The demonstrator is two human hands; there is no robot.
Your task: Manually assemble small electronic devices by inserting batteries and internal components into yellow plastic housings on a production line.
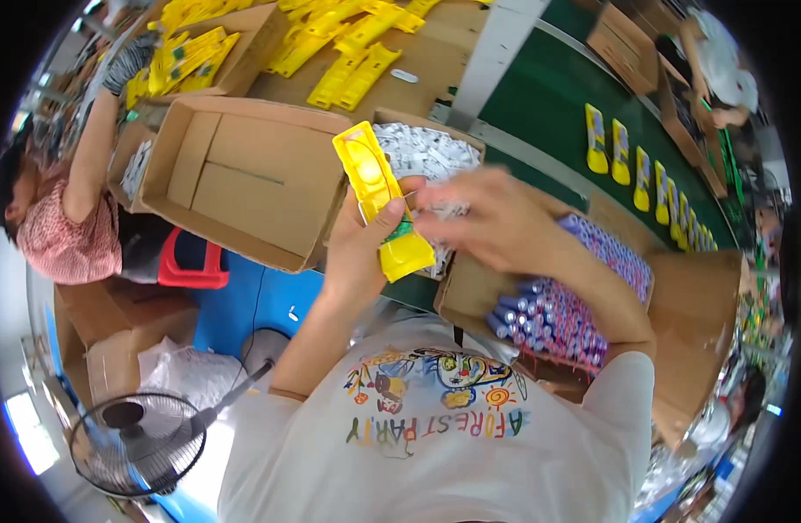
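My left hand (365, 240) is closed round a long yellow plastic shell (365, 166), tilted in front of my chest with its far end to the left. A thin dark wire runs along the shell's hollow, and a small green part (403, 228) sits inside near its lower end. My right hand (496, 218) is right beside the shell, its fingers smeared by motion; whether they hold anything is hidden. Beyond both hands stands a box of small white pieces (422, 148). Under my right forearm is a carton of purple, silver-ended cylinders (548, 318) with red wires.
An open cardboard box (243, 174) lies left of my hands. Yellow shells (357, 74) are heaped on the far table. At right, a green conveyor (540, 105) carries a row of yellow pieces. Co-workers sit at left and far right. A fan (139, 443) stands lower left.
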